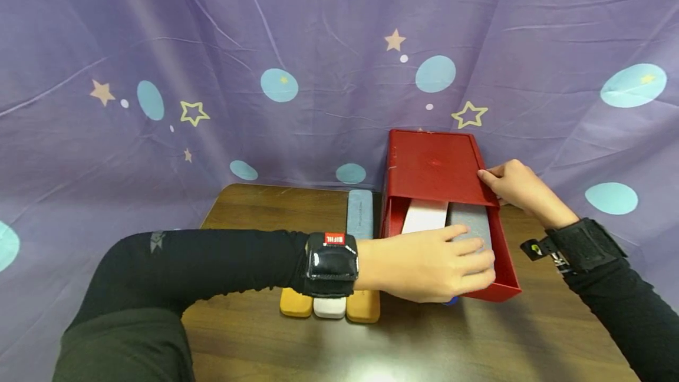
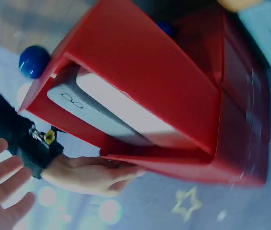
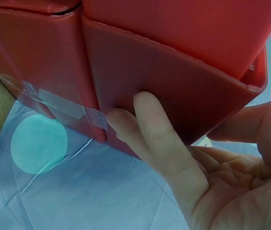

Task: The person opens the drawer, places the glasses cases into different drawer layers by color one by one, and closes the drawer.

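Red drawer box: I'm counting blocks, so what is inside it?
The red drawer box shows a white block and a grey block side by side; the left hand covers their front ends.

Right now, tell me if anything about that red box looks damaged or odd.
One thing: clear tape is stuck across a corner seam low on the red box, beside the right hand, which hints at a patched split. The drawer is pulled out.
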`<state>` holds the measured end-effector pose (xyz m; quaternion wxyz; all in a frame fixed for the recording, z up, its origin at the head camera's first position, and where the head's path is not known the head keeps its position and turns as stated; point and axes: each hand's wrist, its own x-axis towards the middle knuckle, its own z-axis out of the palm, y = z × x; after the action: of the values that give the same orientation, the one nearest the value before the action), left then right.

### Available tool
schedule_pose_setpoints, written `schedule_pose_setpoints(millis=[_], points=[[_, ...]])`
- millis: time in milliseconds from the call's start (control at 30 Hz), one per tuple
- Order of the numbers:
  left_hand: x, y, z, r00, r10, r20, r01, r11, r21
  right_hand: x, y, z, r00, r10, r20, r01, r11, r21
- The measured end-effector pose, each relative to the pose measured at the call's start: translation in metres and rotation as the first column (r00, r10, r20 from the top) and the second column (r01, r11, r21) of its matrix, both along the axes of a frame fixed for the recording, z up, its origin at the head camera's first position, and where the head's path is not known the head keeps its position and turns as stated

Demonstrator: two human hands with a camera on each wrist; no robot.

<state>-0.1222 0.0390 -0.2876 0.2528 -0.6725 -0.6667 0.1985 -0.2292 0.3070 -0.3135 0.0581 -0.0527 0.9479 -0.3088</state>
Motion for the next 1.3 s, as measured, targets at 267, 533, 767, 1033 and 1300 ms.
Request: schedule_pose_setpoints(millis=[267,533,767,1033,1300], points=[[0.017,-0.01,-0.021,0.934,-0.236,-0.269,0.22,0.972,-0.087,-0.002,0.0,-0.001,1.0,-0.005,0.006,0.005,1.0,0.009],[0.017,-0.015,-0.042,0.927,-0.253,-0.278,0.229,0.967,-0.115,-0.002,0.003,0.001,1.0,-0.008,0.014,0.007,0.999,0.042],[0.014,-0.016,-0.059,0.925,-0.294,-0.239,0.259,0.951,-0.168,-0.003,0.003,0.001,1.0,0.018,0.011,-0.019,1.0,0.023],[0.011,-0.014,-0.07,0.922,-0.315,-0.226,0.254,0.931,-0.261,-0.007,0.002,0.004,0.995,0.022,0.095,-0.015,0.997,-0.073],[0.005,-0.012,-0.078,0.919,-0.31,-0.242,0.252,0.936,-0.246,-0.008,0.006,0.009,0.984,0.043,0.171,-0.024,0.993,-0.112]])
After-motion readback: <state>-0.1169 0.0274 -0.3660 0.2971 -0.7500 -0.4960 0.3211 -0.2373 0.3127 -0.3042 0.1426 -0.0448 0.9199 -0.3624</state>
